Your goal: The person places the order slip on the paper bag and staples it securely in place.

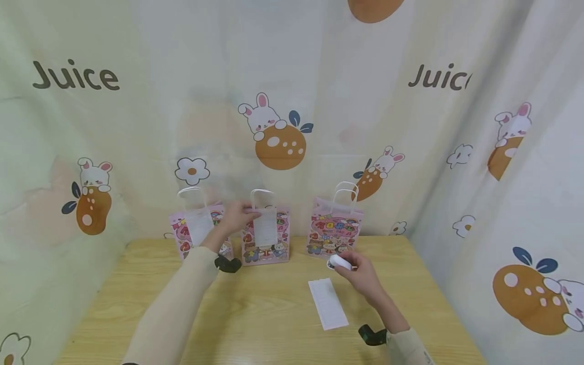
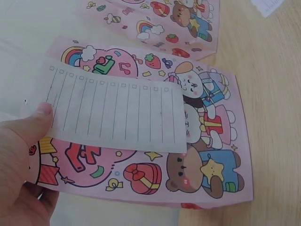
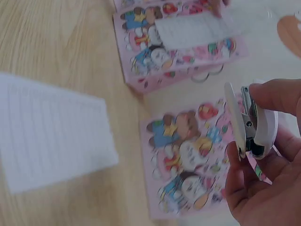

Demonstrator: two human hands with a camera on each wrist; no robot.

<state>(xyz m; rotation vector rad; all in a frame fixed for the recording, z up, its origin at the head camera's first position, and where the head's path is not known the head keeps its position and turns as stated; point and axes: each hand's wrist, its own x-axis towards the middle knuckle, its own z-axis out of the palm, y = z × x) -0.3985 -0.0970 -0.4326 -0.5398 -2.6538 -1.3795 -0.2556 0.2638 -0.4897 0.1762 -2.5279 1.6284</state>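
Observation:
My left hand (image 1: pixel 234 218) pinches the top of the middle pink gift bag (image 1: pixel 284 235), with its thumb on a lined checklist sheet (image 1: pixel 265 229). That sheet lies flat against the bag's front; in the left wrist view the thumb (image 2: pixel 35 123) presses its upper end, and the other fingers are partly hidden behind the bag. My right hand (image 1: pixel 365 278) grips a small white stapler (image 3: pixel 267 125) between thumb and fingers, its jaws apart. The stapler is in front of the right-hand gift bag (image 1: pixel 330 230), which has no sheet visible on its front.
To the left stands another gift bag (image 1: pixel 180 233) with a sheet (image 1: pixel 199 226) on its front. A loose lined sheet (image 1: pixel 328 304) lies on the wooden table (image 1: pixel 264 314), left of my right forearm. A printed curtain (image 1: pixel 342 101) hangs behind the bags.

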